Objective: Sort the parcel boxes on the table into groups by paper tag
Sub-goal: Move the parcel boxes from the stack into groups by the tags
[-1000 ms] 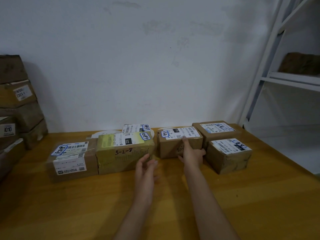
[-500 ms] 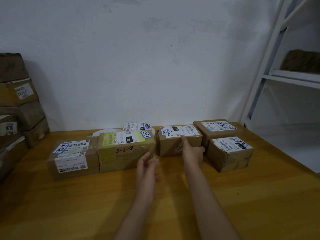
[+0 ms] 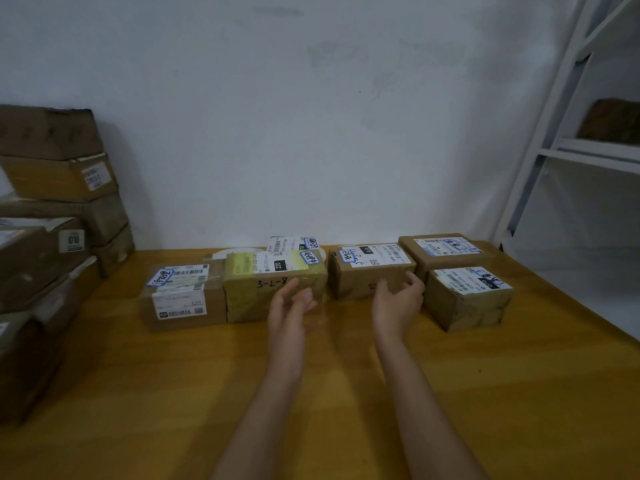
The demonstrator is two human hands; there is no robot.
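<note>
White wall (image 3: 311,133) rises behind a yellow wooden desk (image 3: 485,393) in the head view, and the parcel boxes stand in a row toward the desk's far edge. At the left, a brown box (image 3: 183,306) carries barcode labels and a blue-bordered paper tag (image 3: 160,277) whose handwriting is too small to read. Touching its right side is a yellow-green taped box (image 3: 249,296) with "3-2-8" penned on its front, a black patch reading "220" on its top label, and another blue-bordered tag at its right corner. Behind it, only the labelled top of another box (image 3: 294,243) shows. Across a gap stands the middle brown box (image 3: 356,282), its white label and blue tag facing up. Next come a back right box (image 3: 446,251) and, just in front of it, a front right box (image 3: 464,306), both with labels marked in blue ink. The left hand (image 3: 289,308) hovers in front of the yellow-green taped box, fingers loose and blurred, gripping nothing; whether it touches the box cannot be told. The right hand (image 3: 398,303) is likewise spread, fingers gently curved at the middle brown box's front right corner, holding nothing. Stacked brown cartons (image 3: 52,188) stand at the desk's left end, and a white shelf frame (image 3: 568,98) stands at the right.
</note>
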